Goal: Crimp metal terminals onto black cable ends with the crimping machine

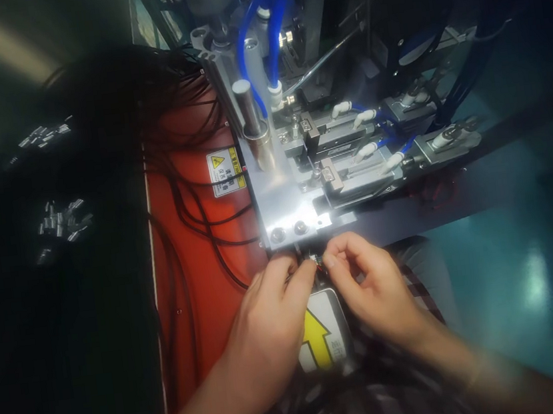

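Observation:
In front of the machine's metal plate [284, 209], my left hand [271, 308] and my right hand [371, 282] meet almost fingertip to fingertip. Between them sits a bundle of thin coloured wires [318, 259] with a pale tip. The right thumb and index finger pinch the wires. My left fingers are closed beside the pale end; what lies inside them is hidden. Just below the hands is a white label [316, 330] with a yellow arrow on a rounded dark part.
Blue air hoses [277, 29] and small cylinders [360, 170] crowd the machine behind. Black cables [202, 223] cross the orange-red surface [210, 322] at left, near a warning sticker [226, 172]. Small shiny pieces [64, 219] lie in piles on the dark area further left.

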Demonstrator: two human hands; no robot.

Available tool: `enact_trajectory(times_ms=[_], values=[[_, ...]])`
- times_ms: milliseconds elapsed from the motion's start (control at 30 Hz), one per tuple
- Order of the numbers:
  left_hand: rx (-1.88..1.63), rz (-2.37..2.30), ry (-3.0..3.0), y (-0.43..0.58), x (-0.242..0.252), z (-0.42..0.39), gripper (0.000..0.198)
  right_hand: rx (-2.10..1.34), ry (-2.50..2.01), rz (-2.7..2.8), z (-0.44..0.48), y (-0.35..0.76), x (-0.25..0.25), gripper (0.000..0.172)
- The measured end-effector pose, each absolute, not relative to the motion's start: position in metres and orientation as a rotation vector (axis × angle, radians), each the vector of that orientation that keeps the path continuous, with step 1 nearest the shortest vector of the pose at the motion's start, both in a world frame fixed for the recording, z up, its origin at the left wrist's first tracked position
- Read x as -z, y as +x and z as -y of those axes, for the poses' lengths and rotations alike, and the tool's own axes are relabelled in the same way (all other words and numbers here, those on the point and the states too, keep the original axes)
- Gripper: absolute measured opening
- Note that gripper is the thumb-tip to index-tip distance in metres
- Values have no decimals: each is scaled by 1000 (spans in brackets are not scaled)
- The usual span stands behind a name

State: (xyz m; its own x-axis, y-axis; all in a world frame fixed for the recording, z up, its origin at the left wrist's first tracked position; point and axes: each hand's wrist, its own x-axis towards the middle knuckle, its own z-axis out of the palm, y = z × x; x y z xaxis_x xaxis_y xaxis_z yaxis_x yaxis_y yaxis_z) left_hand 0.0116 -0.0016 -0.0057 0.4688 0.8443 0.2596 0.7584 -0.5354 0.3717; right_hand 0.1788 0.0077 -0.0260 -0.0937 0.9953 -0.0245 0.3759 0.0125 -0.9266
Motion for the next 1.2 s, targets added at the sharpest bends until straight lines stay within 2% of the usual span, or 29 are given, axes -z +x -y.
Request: enact_trajectory(times_ms=[700, 1200], values=[[-567, -1386, 2523, 11, 5, 1, 31, -1002, -1583, 1637, -8, 176, 22, 12], [-639, -1400, 2529, 10, 6, 0, 29, -1395, -1476, 1172, -8, 181, 33, 16]])
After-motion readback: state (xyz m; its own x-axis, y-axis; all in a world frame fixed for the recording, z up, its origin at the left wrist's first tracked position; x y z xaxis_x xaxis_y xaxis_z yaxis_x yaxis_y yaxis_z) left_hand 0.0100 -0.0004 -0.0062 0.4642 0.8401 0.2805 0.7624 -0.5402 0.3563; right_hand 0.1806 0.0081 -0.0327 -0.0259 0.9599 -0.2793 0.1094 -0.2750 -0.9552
